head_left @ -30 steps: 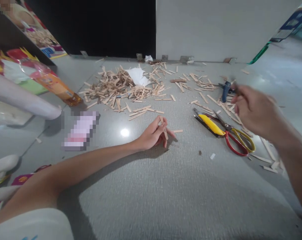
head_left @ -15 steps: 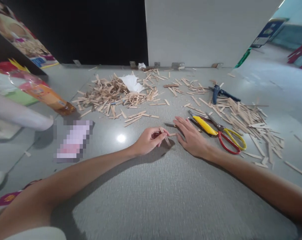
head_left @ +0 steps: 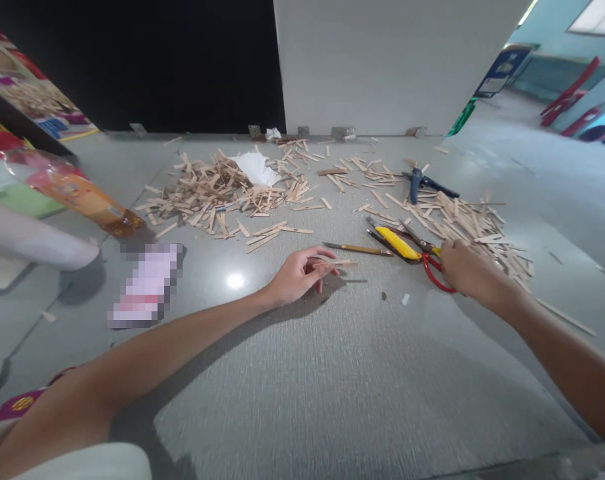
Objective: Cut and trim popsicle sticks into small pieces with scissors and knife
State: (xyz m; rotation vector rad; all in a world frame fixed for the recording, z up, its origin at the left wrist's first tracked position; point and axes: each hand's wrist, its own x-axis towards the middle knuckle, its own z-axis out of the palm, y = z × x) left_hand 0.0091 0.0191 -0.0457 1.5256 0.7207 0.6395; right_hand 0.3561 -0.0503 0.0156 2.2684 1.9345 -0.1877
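My left hand (head_left: pixel 302 273) rests near the middle of the table, pinching a short thin wooden stick (head_left: pixel 347 264) between thumb and fingers. The stick points to the right. My right hand (head_left: pixel 475 273) is curled over the yellow handle of the scissors (head_left: pixel 437 272), its fingertips partly hidden. The red handle shows below the hand, and the blades point up and left. Beside the blades lies a yellow box cutter (head_left: pixel 397 242). Between the hands is a slim craft knife (head_left: pixel 357 249) with a brownish handle.
A heap of wooden sticks (head_left: pixel 202 190) with crumpled white paper (head_left: pixel 256 168) lies at the back left. More sticks (head_left: pixel 462 217) and a dark blue clipper-like tool (head_left: pixel 416 183) are at the right. A bottle (head_left: pixel 97 203) and a blurred pinkish item (head_left: pixel 147 283) are at the left.
My right hand has lifted from the craft knife and moved right to the scissors. My left hand stays in place, its stick now lying more level. The view has turned slightly right.
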